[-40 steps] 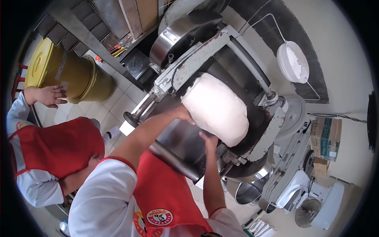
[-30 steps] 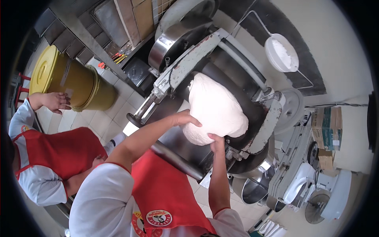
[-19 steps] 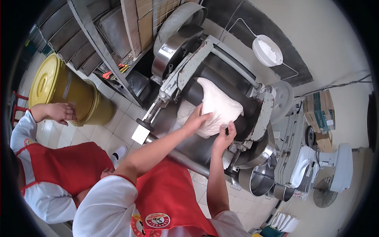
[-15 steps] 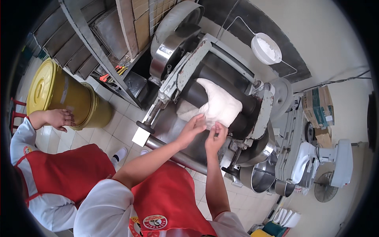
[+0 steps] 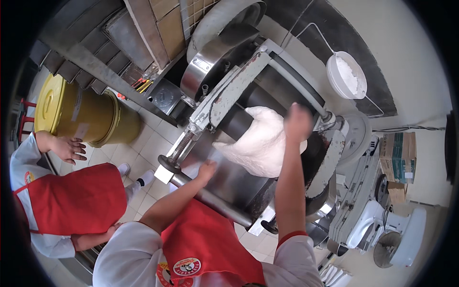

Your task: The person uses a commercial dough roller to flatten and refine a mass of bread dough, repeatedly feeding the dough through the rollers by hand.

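A thick, pale sheet of dough (image 5: 258, 143) lies across the dark rollers (image 5: 265, 95) of a dough sheeter and sags onto its metal tray (image 5: 234, 184). Over the dough's right side reaches my right hand (image 5: 298, 123), smeared by motion, so its fingers cannot be made out. My left hand (image 5: 206, 172) is low by the tray's left front, its fingers curled in and nothing visible in them. A small gap separates it from the dough's left tip.
A co-worker in a red apron (image 5: 76, 198) stands at my left, one hand near a yellow lidded bin (image 5: 91, 115). A white bowl of flour (image 5: 346, 76) hangs on the wall beyond the rollers. Cardboard boxes (image 5: 398, 158) and a white fan (image 5: 389, 248) are to the right.
Both hands have parted from the dough's front edge: the left moved back left, the right forward over the dough. The dough now hangs further down onto the tray. The view has shifted.
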A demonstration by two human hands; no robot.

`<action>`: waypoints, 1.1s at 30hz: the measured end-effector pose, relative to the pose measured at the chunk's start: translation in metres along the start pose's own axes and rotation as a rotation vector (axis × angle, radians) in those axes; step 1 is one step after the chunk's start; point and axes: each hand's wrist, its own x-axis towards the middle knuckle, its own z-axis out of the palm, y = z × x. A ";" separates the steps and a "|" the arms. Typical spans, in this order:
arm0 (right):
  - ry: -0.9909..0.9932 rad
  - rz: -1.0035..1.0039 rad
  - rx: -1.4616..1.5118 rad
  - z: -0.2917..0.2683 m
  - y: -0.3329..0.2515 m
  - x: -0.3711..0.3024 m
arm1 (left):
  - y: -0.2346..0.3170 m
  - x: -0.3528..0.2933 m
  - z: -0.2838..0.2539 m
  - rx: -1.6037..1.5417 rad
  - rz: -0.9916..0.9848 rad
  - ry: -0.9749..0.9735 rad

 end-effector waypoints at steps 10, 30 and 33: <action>-0.148 0.404 0.907 -0.095 -0.046 -0.171 | -0.010 0.072 0.005 -0.117 0.035 0.337; -0.944 1.046 1.384 -0.061 0.087 -0.292 | 0.075 0.065 0.083 -0.086 -0.168 -0.616; -0.471 1.353 1.893 -0.043 0.054 -0.302 | 0.042 0.075 0.072 -0.147 -0.151 -0.496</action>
